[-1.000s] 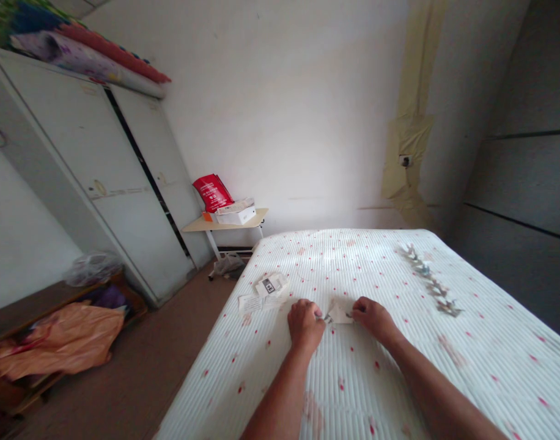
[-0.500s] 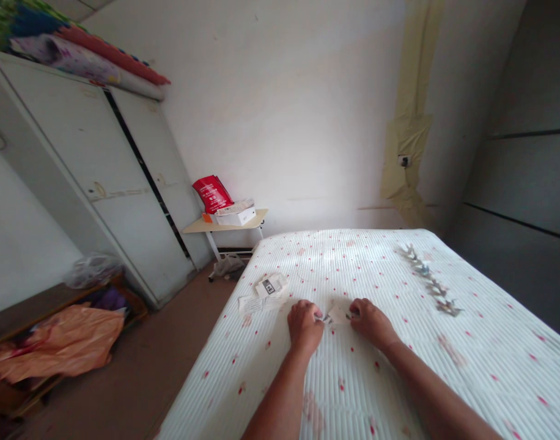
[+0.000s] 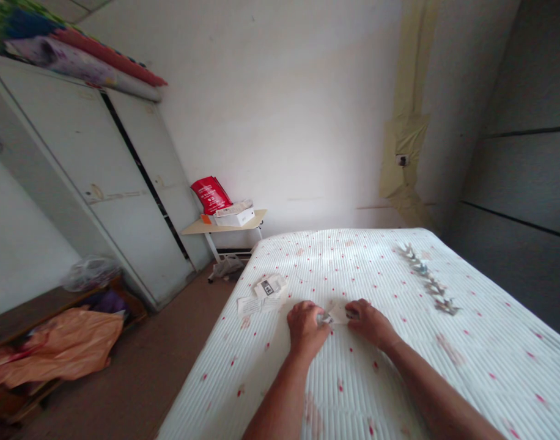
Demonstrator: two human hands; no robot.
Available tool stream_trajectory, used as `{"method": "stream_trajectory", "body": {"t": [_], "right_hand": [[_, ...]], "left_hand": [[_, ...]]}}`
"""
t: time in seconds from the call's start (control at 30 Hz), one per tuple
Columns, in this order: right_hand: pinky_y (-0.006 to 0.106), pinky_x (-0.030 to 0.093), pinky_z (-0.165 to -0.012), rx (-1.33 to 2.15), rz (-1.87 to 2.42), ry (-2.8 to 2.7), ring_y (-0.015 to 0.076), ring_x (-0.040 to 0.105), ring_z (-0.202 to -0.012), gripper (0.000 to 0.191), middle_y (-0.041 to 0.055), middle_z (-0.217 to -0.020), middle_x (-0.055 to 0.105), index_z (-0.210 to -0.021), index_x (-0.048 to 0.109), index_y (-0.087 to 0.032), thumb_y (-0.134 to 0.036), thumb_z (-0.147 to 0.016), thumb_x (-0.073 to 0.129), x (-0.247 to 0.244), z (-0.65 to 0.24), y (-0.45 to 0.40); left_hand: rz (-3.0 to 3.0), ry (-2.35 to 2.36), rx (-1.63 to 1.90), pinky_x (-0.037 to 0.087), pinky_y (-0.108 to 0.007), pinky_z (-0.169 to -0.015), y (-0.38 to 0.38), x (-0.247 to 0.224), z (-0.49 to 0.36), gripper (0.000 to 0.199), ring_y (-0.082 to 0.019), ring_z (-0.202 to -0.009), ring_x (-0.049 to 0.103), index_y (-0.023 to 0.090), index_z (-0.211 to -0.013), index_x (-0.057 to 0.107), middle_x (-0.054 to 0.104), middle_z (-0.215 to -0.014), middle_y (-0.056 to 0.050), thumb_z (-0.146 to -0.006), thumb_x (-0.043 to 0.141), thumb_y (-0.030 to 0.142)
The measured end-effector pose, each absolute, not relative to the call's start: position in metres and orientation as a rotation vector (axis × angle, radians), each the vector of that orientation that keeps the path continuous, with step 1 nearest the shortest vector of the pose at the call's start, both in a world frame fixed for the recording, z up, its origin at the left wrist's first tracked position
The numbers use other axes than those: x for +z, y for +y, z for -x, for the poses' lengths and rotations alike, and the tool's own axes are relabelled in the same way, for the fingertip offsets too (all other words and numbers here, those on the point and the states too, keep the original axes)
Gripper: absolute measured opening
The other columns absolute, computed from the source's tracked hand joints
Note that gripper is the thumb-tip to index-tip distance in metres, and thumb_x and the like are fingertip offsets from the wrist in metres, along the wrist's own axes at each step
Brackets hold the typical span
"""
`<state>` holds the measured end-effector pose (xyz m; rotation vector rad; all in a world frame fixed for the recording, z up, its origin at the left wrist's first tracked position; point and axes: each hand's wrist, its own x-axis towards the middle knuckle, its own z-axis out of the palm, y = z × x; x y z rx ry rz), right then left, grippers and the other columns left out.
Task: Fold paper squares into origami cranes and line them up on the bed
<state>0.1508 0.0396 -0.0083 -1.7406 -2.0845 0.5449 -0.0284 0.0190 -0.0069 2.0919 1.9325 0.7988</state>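
A small piece of paper [image 3: 338, 312] lies between the two hands, low over the patterned cover of the bed [image 3: 326, 379]. The left hand [image 3: 306, 325] is curled nearly closed, its thumb and fingers pinching the paper's left side; the right hand [image 3: 369, 321] is bent in much the same way around the right side, though its fingertips are partly hidden and the exact grip there cannot be told. Holding it from opposite ends probably keeps so light a piece taut and steady, while the bed's surface just beneath gives the hands something to brace against. The loose printed sheets [image 3: 262, 297] lie just beyond the left hand, apart from it, seemingly near enough to reach without crowding the work. Well apart on the right, small folded-looking shapes [image 3: 429, 280] form a slanting row, perhaps set there to stay clear of the right forearm.
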Motion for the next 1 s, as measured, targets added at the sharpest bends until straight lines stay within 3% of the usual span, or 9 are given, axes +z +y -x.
{"method": "stream_trajectory", "body": {"t": [0.33,0.5,0.7,1.0], "right_hand": [[0.023,0.041,-0.073,0.536,1.734,-2.074,0.0169,0.059,-0.087,0.036,0.0070,-0.099,0.059,-0.100,0.060,-0.017,-0.013,-0.065,0.055,-0.0084,-0.1492,0.0355],[0.023,0.041,-0.074,0.549,1.759,-2.029,0.0172,0.058,-0.092,0.046,0.0079,-0.105,0.058,-0.109,0.056,-0.017,-0.011,-0.064,0.056,-0.0091,-0.1483,0.0360],[0.022,0.039,-0.068,0.544,1.732,-2.052,0.0153,0.058,-0.085,0.033,0.0051,-0.100,0.058,-0.095,0.060,-0.019,-0.009,-0.064,0.054,-0.0071,-0.1466,0.0340],[0.020,0.034,-0.060,0.466,1.729,-2.057,0.0115,0.053,-0.070,0.016,0.0008,-0.082,0.056,-0.075,0.053,-0.018,-0.007,-0.064,0.051,-0.0020,-0.1436,0.0291]], "left_hand": [[-2.101,1.913,0.772,0.030,-0.031,-0.090,0.0183,-0.0064,0.0265,0.016,-0.019,-0.103,0.048,0.028,-0.080,0.066,0.061,-0.098,0.002,-0.063,0.067,0.026],[-2.114,1.883,0.801,0.030,-0.032,-0.089,0.0186,-0.0072,0.0256,0.014,-0.018,-0.101,0.049,0.027,-0.077,0.066,0.062,-0.097,0.002,-0.064,0.067,0.022],[-2.130,1.837,0.841,0.030,-0.032,-0.090,0.0181,-0.0075,0.0241,0.013,-0.017,-0.099,0.049,0.025,-0.074,0.064,0.062,-0.095,0.002,-0.065,0.066,0.017],[-2.183,1.715,0.943,0.033,-0.029,-0.087,0.0192,-0.0104,0.0236,0.017,-0.016,-0.096,0.050,0.023,-0.068,0.061,0.062,-0.090,0.002,-0.063,0.063,0.007]]}}
